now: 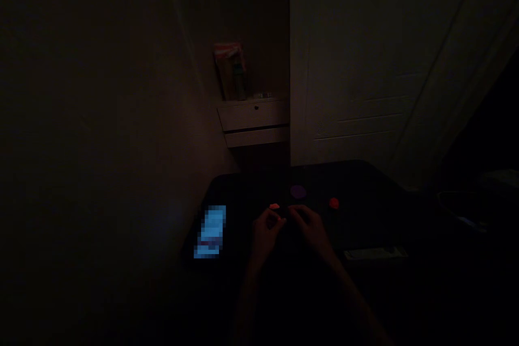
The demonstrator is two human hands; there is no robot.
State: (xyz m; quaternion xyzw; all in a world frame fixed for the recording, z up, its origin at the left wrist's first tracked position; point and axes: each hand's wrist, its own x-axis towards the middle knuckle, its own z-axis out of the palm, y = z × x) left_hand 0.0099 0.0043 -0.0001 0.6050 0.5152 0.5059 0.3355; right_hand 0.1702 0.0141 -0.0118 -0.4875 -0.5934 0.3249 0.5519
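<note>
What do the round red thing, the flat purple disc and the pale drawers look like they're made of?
Round red thing: perhaps clay or plastic; looks matte, no clear shine.
Purple disc: possibly plastic or clay; flat, dull, single colour.
Drawers: maybe painted wood or board; straight edges, flat pale fronts.
The dimness leaves all three open.

On the bench (365, 184), a screen (211, 231) lies at the left end. The left hand (265, 230) and right hand (311, 227) are side by side near the middle, a small piece (274, 206) just beyond the left one. A disc (298, 192) lies behind them, a lump (333, 203) to the right. Beyond the bench, a drawer unit (256, 118) carries a bottle (239, 78).
</note>
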